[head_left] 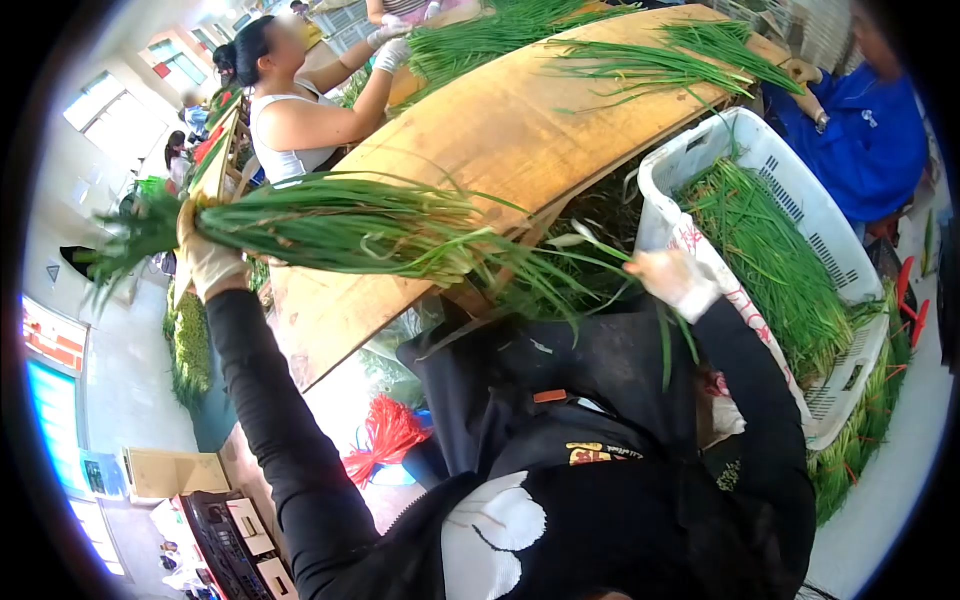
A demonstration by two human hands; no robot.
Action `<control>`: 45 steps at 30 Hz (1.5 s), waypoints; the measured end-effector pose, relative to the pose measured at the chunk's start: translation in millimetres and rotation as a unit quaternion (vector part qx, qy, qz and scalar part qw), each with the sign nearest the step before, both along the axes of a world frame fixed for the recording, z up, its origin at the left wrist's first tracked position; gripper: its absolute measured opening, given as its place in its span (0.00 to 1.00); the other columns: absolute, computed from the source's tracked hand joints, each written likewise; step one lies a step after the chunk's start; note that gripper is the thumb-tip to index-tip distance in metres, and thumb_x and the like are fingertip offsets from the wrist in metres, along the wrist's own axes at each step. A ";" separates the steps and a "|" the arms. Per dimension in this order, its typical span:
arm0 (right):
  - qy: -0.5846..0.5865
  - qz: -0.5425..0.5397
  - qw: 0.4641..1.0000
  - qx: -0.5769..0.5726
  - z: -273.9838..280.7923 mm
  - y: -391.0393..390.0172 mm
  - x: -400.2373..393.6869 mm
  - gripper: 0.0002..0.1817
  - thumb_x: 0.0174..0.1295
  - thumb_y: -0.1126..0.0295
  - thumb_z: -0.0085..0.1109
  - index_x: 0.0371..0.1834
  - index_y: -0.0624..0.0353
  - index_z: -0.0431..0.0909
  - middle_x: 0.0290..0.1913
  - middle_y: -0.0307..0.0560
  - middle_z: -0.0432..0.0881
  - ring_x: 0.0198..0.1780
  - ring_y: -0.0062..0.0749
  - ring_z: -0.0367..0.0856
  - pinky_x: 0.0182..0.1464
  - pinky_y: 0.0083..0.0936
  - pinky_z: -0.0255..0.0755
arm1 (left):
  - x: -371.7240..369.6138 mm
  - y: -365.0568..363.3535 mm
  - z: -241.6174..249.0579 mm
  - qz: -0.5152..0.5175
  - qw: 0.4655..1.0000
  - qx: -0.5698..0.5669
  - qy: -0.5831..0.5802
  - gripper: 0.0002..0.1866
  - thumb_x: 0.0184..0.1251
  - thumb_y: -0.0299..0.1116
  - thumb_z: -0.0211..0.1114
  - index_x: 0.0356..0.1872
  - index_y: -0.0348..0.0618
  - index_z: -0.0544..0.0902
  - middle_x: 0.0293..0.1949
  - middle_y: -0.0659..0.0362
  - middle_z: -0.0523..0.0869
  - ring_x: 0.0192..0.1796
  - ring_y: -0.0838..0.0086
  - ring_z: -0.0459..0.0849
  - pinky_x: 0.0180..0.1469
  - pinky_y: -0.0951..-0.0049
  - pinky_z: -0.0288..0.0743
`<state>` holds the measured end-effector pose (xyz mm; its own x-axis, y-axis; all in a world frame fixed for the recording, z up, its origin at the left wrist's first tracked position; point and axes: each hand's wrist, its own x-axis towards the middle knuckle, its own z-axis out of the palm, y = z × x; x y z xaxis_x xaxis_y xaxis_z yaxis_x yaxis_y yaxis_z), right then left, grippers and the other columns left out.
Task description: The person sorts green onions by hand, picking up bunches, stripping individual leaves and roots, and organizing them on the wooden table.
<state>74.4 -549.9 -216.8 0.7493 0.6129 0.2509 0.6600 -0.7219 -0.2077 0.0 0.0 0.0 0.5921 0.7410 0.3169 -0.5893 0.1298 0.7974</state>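
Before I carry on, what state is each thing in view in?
Green bundle: held up sideways, ends splayed; whether tied, unclear.
Left hand: closed around one end.
Right hand: closed on a few stalks.
White basket: open-topped, holding cut greens.
Wooden table: partly covered with greens.
Red strands: bunched together.

The one view is looking out from the person's head, facing forward and steeply down over their own chest [590, 510], which is filling the bottom edge from close by. A very wide lens is bowing straight lines, and black is rounding off the corners. The left fingers [188, 225] and right fingers [645, 266] are showing at arm's reach on either side of centre. The wooden surface [470, 130] is running away toward the upper right, while distant windows [115, 115] are leaning at the upper left
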 end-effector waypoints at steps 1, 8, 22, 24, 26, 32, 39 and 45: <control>0.006 -0.031 0.998 0.050 -27.2 -29.3 0.8 0.09 0.55 0.64 0.50 0.21 0.53 0.75 0.17 0.45 0.75 0.21 0.41 0.77 0.23 0.35 0.70 | -11.8 9.9 2.0 -0.004 1.000 -0.017 -0.007 0.14 0.56 0.44 0.56 0.30 0.43 0.78 0.30 0.57 0.80 0.34 0.70 0.78 0.40 0.68 0.74; -0.026 -0.037 0.996 -0.073 -49.4 -48.1 -14.2 0.10 0.55 0.59 0.52 0.23 0.50 0.76 0.15 0.47 0.75 0.20 0.39 0.77 0.22 0.34 0.69 | -47.9 47.2 -8.1 -0.035 0.996 -0.052 -0.058 0.10 0.55 0.38 0.57 0.31 0.44 0.79 0.29 0.58 0.81 0.32 0.67 0.78 0.40 0.66 0.74; 0.176 0.164 0.951 0.195 112.4 129.5 -37.1 0.26 0.57 0.45 0.45 0.31 0.60 0.76 0.28 0.48 0.80 0.30 0.42 0.78 0.32 0.32 0.70 | -17.2 -53.4 21.6 -0.035 0.992 0.000 -0.125 0.11 0.56 0.36 0.56 0.32 0.37 0.76 0.28 0.56 0.79 0.33 0.68 0.76 0.46 0.69 0.71; -0.022 0.002 0.990 0.140 127.1 143.0 -37.5 0.28 0.56 0.41 0.42 0.19 0.55 0.75 0.19 0.46 0.75 0.19 0.45 0.74 0.23 0.35 0.67 | -18.2 -68.5 26.7 -0.069 0.987 -0.005 -0.142 0.11 0.55 0.36 0.57 0.32 0.37 0.76 0.28 0.56 0.78 0.33 0.68 0.76 0.45 0.69 0.71; -0.179 -0.051 0.949 0.255 128.9 141.1 -27.4 0.27 0.49 0.38 0.49 0.26 0.54 0.74 0.22 0.43 0.74 0.26 0.40 0.74 0.28 0.32 0.68 | -23.0 -90.4 32.1 -0.109 0.980 0.000 -0.167 0.11 0.54 0.36 0.58 0.31 0.38 0.77 0.26 0.56 0.78 0.32 0.68 0.76 0.43 0.69 0.72; -0.103 0.184 0.890 0.403 104.8 178.7 -25.4 0.41 0.47 0.49 0.58 0.59 0.61 0.54 0.50 0.61 0.66 0.54 0.49 0.65 0.56 0.36 0.59 | -33.3 -151.0 37.5 -0.099 0.968 0.010 -0.230 0.11 0.56 0.35 0.57 0.31 0.37 0.77 0.26 0.59 0.79 0.33 0.69 0.76 0.46 0.69 0.71; 0.076 0.197 0.907 0.364 68.2 186.2 -60.9 0.25 0.52 0.64 0.52 0.57 0.46 0.63 0.43 0.46 0.75 0.39 0.39 0.77 0.32 0.28 0.72 | -33.7 -103.1 15.6 -0.184 0.952 0.029 -0.243 0.11 0.59 0.34 0.53 0.33 0.37 0.78 0.30 0.57 0.80 0.36 0.71 0.77 0.52 0.69 0.69; -0.019 0.225 0.946 0.231 93.4 158.9 -50.8 0.21 0.52 0.58 0.54 0.50 0.51 0.69 0.34 0.48 0.78 0.35 0.43 0.78 0.36 0.32 0.72 | -32.1 -117.6 10.8 -0.198 0.956 -0.031 -0.214 0.11 0.60 0.35 0.52 0.33 0.39 0.78 0.30 0.58 0.80 0.36 0.70 0.77 0.50 0.68 0.69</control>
<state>23.6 -391.0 -123.4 0.4235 0.6867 0.5908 0.8924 -0.2041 -0.4024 -32.1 -117.6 10.8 0.6554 0.5107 0.5564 -0.7552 0.4487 0.4778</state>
